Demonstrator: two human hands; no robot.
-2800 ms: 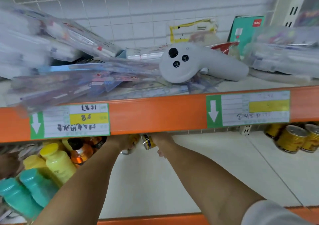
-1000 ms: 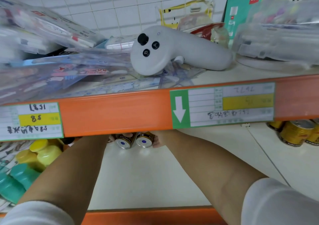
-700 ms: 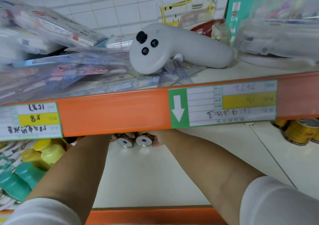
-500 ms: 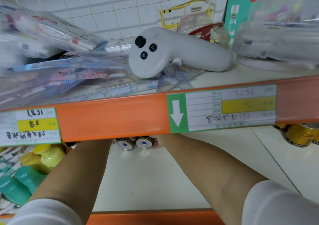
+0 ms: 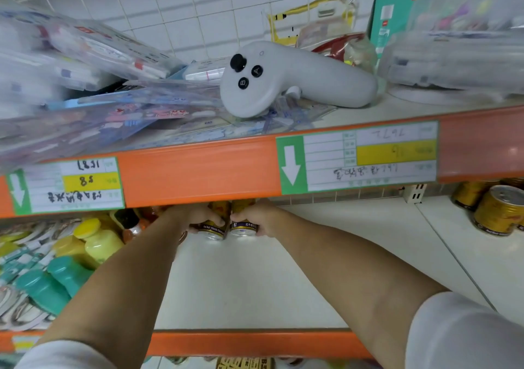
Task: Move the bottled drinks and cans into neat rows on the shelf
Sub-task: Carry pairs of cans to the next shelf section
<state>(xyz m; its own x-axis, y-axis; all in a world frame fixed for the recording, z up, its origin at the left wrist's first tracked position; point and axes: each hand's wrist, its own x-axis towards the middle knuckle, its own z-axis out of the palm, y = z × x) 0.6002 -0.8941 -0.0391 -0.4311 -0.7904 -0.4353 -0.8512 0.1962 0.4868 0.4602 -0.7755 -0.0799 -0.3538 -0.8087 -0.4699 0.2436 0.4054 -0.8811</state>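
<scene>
Two gold cans stand side by side at the back of the white lower shelf [image 5: 255, 283]. My left hand [image 5: 195, 215] is closed around the left gold can [image 5: 213, 228]. My right hand [image 5: 255, 218] grips the right gold can [image 5: 243, 228]. The two cans touch each other, and their tops are hidden behind the orange shelf edge [image 5: 198, 176]. More gold cans [image 5: 499, 215] stand at the far right of the same shelf. Yellow bottles [image 5: 96, 241], teal bottles [image 5: 56, 283] and an orange bottle with a black cap [image 5: 129, 224] crowd the left end.
The upper shelf carries a grey game controller [image 5: 283, 79], clear plastic stationery packs [image 5: 85, 57] and a teal box [image 5: 397, 6] against a white tiled wall. Price labels [image 5: 357, 159] hang on its orange edge. A lower orange front rail [image 5: 241, 343] runs below my arms.
The two cans were tipped with their bases towards me; they now stand upright, side by side. Both hands still hold them, a little further forward in view.
</scene>
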